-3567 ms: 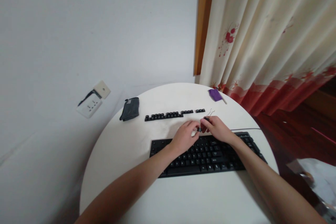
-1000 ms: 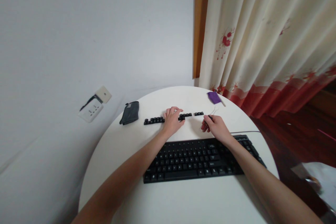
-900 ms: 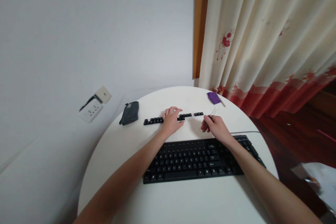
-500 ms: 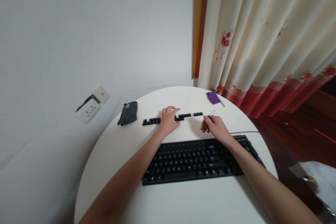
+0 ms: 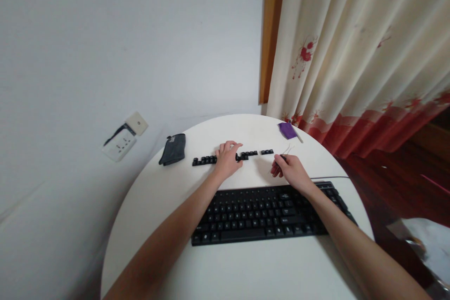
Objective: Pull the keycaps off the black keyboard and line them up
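Observation:
A black keyboard (image 5: 267,215) lies on a round white table (image 5: 225,267). Beyond it runs a row of loose black keycaps (image 5: 204,160), with a short group further right (image 5: 266,152). My left hand (image 5: 228,161) rests on the middle of that row, fingers bent down onto the keycaps; what they pinch is hidden. My right hand (image 5: 291,171) sits just past the keyboard's far edge, closed round a small wire keycap puller (image 5: 285,153) whose thin loops stick out beyond the fingers.
A dark grey pouch (image 5: 173,148) lies at the table's far left. A purple item with a white stick (image 5: 288,129) lies at the far right by the curtain (image 5: 351,56). A keyboard cable (image 5: 330,177) runs right. A wall socket (image 5: 119,144) is at left.
My left hand left the keyboard's top edge, where both hands met, and reached to the keycap row. My right hand drew back slightly with the puller. Over the last second both stay nearly still.

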A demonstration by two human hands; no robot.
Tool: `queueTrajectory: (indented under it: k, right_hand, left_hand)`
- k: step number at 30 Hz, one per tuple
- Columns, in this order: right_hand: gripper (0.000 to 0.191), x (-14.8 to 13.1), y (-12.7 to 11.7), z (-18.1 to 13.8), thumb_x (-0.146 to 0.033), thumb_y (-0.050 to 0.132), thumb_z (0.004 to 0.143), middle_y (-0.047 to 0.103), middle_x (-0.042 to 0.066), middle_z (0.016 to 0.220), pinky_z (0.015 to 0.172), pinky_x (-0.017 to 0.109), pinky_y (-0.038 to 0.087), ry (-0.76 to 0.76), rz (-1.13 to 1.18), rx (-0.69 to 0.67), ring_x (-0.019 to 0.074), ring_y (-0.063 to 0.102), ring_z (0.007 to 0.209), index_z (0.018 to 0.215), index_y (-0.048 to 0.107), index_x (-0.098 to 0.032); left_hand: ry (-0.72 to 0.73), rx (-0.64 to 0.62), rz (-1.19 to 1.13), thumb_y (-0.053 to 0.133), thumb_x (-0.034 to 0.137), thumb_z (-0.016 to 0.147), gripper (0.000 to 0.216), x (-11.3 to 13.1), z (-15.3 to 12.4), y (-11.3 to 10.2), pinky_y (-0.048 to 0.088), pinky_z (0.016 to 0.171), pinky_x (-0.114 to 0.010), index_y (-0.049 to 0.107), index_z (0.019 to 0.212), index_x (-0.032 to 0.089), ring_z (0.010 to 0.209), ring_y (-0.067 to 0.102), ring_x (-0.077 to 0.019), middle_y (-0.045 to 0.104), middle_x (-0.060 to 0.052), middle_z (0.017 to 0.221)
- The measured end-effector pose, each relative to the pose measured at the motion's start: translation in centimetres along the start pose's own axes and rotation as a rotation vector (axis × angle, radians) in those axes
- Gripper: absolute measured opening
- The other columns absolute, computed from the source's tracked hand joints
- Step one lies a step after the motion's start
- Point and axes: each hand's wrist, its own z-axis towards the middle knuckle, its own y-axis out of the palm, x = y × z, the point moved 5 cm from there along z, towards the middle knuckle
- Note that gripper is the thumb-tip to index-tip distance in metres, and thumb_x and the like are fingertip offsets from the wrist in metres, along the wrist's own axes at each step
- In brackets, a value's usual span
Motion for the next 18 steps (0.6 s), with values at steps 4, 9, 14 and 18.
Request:
queueTrajectory:
  k: [4, 9, 14, 18]
  right_hand:
    - [0.042, -0.2, 0.0, -0.1, -0.046, 0.046, 0.095, 0.070, 0.008, 0.060, 0.047, 0.023, 0.046, 0.002, -0.004, -0.001, 0.0144, 0.064, 0.049, 0.068, 0.059, -0.016]
    - [0.042, -0.3, -0.2, 0.0, -0.047, 0.047, 0.094, 0.070, 0.007, 0.060, 0.047, 0.023, 0.045, 0.005, -0.008, 0.004, 0.0140, 0.064, 0.049, 0.069, 0.060, -0.016]
    - [0.042, -0.3, -0.5, 0.1, -0.048, 0.047, 0.094, 0.069, 0.007, 0.060, 0.048, 0.024, 0.044, -0.015, -0.011, 0.021, 0.0145, 0.063, 0.049, 0.069, 0.059, -0.016]
    - [0.042, -0.3, -1.1, 0.4, -0.047, 0.046, 0.094, 0.069, 0.007, 0.060, 0.049, 0.025, 0.045, -0.030, -0.043, 0.073, 0.0156, 0.064, 0.050, 0.069, 0.059, -0.016]
  left_hand:
    - [-0.003, -0.002, -0.001, 0.073, 0.025, 0.074, 0.058, -0.1, 0.0, 0.1, 0.036, 0.093, -0.043, 0.054, 0.129, 0.032, 0.119, 0.043, -0.0298, 0.048, -0.006, 0.132]
    - [0.013, -0.004, -0.019, 0.074, 0.026, 0.073, 0.059, 0.2, -0.2, -0.1, 0.035, 0.095, -0.043, 0.054, 0.129, 0.031, 0.119, 0.043, -0.0297, 0.049, -0.006, 0.132]
    - [0.088, 0.029, -0.081, 0.068, 0.027, 0.081, 0.050, 1.0, 0.0, -1.1, 0.036, 0.097, -0.042, 0.055, 0.129, 0.028, 0.120, 0.045, -0.0274, 0.053, -0.006, 0.129]
    - [0.217, -0.088, -0.140, 0.059, 0.027, 0.089, 0.035, 2.7, -0.1, -2.3, 0.037, 0.098, -0.041, 0.058, 0.124, 0.025, 0.116, 0.050, -0.0253, 0.060, -0.005, 0.121]
